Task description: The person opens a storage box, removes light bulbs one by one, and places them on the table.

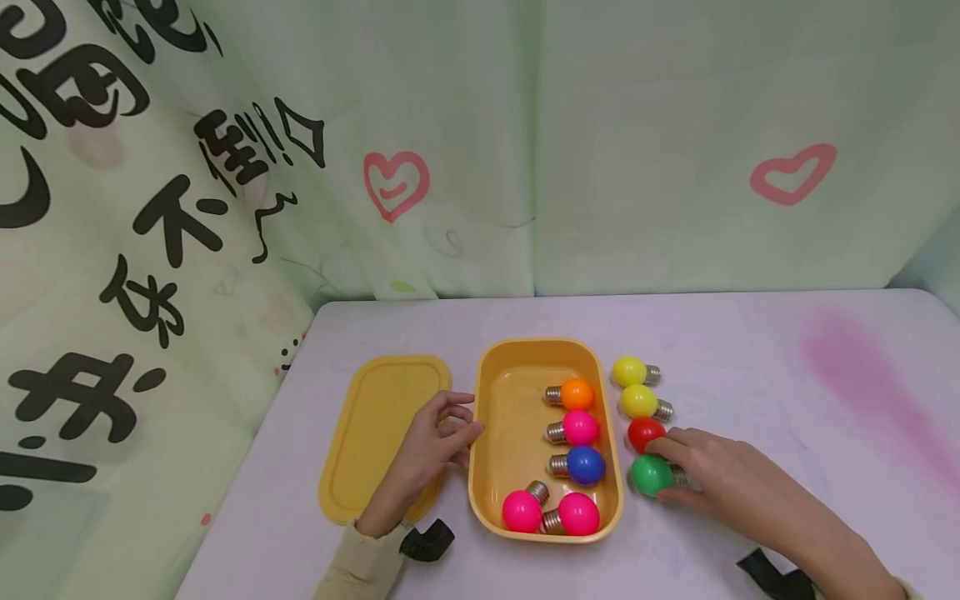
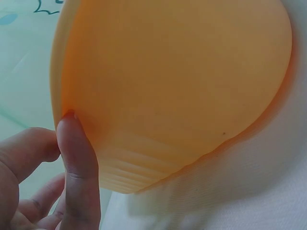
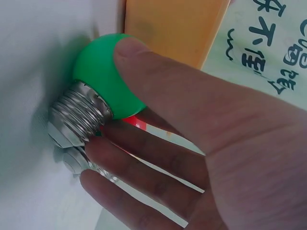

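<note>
My left hand [image 1: 442, 437] grips the left rim of a yellow plastic box [image 1: 498, 450]; in the left wrist view the thumb [image 2: 79, 153] lies against its outer wall [image 2: 177, 86]. Over to the right, my right hand [image 1: 712, 471] holds a green toy light bulb [image 1: 651, 475] between thumb and fingers, its silver screw base [image 3: 81, 112] showing in the right wrist view. The green bulb is at the table just outside the box. Directly behind it sits a red bulb [image 1: 645, 433], near the right fingers. Two yellow bulbs [image 1: 628, 371] lie farther back.
Inside the box are an orange bulb [image 1: 577, 393], a blue bulb [image 1: 586, 465] and several pink bulbs [image 1: 580, 427]. A flat yellow lid [image 1: 382, 425] lies left of the box, partly under the left forearm. Printed curtains [image 1: 637, 167] border the white table [image 1: 750, 358].
</note>
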`<state>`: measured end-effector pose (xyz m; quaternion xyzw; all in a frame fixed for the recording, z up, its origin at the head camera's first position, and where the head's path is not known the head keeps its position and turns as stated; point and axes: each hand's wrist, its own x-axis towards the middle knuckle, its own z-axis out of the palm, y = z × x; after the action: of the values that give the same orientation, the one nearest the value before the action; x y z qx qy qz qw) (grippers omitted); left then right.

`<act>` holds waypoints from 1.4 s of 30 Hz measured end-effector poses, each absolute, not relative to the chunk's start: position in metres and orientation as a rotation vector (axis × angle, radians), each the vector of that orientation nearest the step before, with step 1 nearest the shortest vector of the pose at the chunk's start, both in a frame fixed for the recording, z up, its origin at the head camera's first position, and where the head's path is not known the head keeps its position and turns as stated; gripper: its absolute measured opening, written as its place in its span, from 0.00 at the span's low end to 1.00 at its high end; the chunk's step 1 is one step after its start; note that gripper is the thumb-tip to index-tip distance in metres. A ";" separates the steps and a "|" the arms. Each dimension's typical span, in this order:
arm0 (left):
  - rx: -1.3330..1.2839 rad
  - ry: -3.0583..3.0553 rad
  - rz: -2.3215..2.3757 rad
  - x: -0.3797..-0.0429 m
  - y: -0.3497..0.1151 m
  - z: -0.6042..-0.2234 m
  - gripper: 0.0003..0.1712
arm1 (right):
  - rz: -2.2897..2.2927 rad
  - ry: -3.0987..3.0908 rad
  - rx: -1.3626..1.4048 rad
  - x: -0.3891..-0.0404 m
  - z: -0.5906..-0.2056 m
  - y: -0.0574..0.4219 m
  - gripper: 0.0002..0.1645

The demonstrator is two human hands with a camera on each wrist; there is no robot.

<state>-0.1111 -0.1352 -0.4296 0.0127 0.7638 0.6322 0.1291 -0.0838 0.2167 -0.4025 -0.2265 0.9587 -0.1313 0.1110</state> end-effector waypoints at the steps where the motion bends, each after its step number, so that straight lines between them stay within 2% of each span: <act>1: 0.038 2.220 1.837 -0.111 -0.135 -0.430 0.26 | -0.380 2.819 -0.663 -0.084 -0.402 0.217 0.31; 14: 0.027 2.224 1.835 -0.108 -0.135 -0.430 0.26 | -0.339 2.815 -0.639 -0.080 -0.399 0.214 0.31; 26: 0.011 2.197 1.871 -0.109 -0.135 -0.430 0.27 | -0.333 2.877 -0.785 -0.079 -0.386 0.205 0.31; 34: 0.009 2.202 1.866 -0.110 -0.135 -0.430 0.26 | -0.381 2.914 -0.883 -0.079 -0.374 0.194 0.25; 42: 0.013 2.209 1.864 -0.110 -0.135 -0.430 0.26 | -0.468 2.932 -1.104 -0.079 -0.366 0.176 0.19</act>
<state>-0.1104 -0.1350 -0.4299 0.0046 0.7583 0.6398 0.1254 -0.0786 0.1761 -0.3663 -0.3487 0.9255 -0.1476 -0.0129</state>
